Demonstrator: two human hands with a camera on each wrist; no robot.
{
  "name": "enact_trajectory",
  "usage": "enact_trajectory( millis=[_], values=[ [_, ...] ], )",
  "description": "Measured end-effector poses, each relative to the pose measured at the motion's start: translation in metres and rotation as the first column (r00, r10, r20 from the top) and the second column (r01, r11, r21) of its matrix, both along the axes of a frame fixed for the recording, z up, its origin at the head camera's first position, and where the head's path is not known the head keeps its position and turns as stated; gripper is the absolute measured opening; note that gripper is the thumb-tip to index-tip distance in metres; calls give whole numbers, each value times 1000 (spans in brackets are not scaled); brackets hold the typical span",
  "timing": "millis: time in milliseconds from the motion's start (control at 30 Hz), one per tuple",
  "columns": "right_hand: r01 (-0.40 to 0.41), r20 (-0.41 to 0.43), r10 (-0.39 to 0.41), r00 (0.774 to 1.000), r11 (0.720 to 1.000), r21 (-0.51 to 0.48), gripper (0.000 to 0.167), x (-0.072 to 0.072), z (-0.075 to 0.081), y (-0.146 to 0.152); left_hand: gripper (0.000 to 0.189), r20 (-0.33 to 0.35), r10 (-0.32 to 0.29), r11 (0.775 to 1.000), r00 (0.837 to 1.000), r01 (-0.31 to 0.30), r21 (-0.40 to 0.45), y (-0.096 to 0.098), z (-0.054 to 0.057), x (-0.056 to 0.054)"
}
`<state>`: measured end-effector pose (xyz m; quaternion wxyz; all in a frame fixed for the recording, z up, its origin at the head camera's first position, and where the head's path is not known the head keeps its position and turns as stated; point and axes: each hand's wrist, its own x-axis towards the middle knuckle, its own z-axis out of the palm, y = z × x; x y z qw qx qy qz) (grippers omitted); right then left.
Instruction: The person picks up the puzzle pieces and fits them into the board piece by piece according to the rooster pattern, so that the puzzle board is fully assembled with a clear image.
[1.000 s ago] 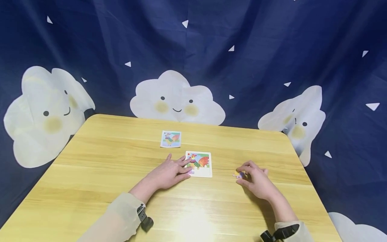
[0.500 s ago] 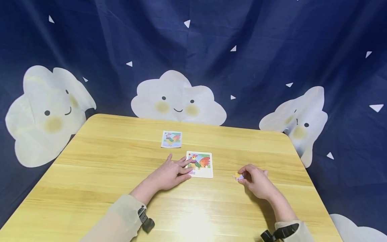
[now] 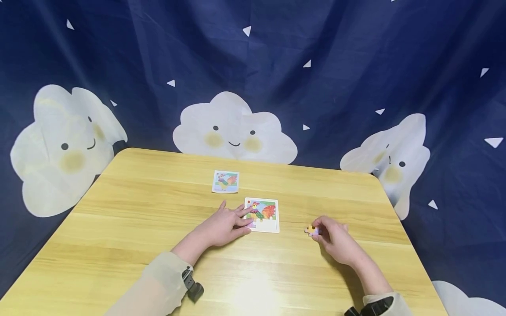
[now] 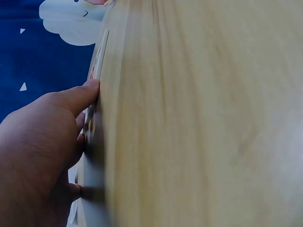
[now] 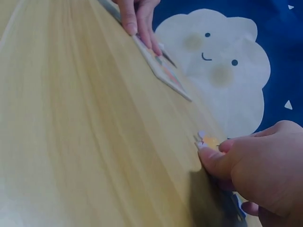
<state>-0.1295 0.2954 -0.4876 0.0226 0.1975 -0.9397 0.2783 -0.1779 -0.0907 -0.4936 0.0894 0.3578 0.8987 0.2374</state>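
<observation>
A white-bordered jigsaw puzzle board [image 3: 272, 227] with a colourful rooster picture lies flat on the table; its lower right part shows bare white. My left hand [image 3: 225, 226] rests with extended fingers on the board's left side, covering part of the picture. In the left wrist view, the thumb [image 4: 87, 97] touches the board's near edge. To the right of the board, my right hand [image 3: 336, 239] pinches a yellow and lilac jigsaw piece [image 3: 311, 230] between thumb and fingers. The right wrist view shows that piece [image 5: 207, 141] sticking out past the thumb, close over the table.
A square paper card [image 3: 225, 182] with the same rooster picture lies behind the board. Under the right hand, a blue-edged thing [image 5: 239, 205] shows partly. The wooden table [image 3: 158, 193] ends at the back before a dark blue curtain [image 3: 253, 52] with clouds.
My right hand has closed its fingers on the jigsaw piece and tilted it up, so more of its face shows. The left hand stays on the board. The head view has shifted slightly.
</observation>
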Motion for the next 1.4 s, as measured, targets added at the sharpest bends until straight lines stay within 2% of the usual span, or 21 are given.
enact_trajectory(
  millis=[133, 267, 433, 800, 1067, 1400],
  values=[
    [-33, -22, 34, 999, 999, 9, 25, 2, -2, 2, 43, 3, 0, 1000, 1000, 1, -1, 0, 1, -1],
    [-53, -32, 55, 998, 996, 76, 26, 4, -3, 1, 43, 3, -3, 1000, 1000, 3, -5, 0, 0, -1],
    [-51, -103, 66, 992, 988, 146, 24, 2, -3, -2, 43, 3, 0, 1000, 1000, 0, -4, 0, 0, -2],
    [-74, -146, 88, 985, 992, 104, 27, -3, -1, -30, 42, 11, 6, 1000, 1000, -6, -2, 1, 0, -1],
    [-108, -111, 119, 987, 989, 103, 28, -10, -1, -61, 43, 7, 7, 1000, 1000, -7, -5, 1, -1, -2],
    [-151, -141, 174, 975, 976, 158, 33, -19, -3, -92, 43, 3, 15, 1000, 1000, -15, -18, 1, 0, -2]
  ],
)
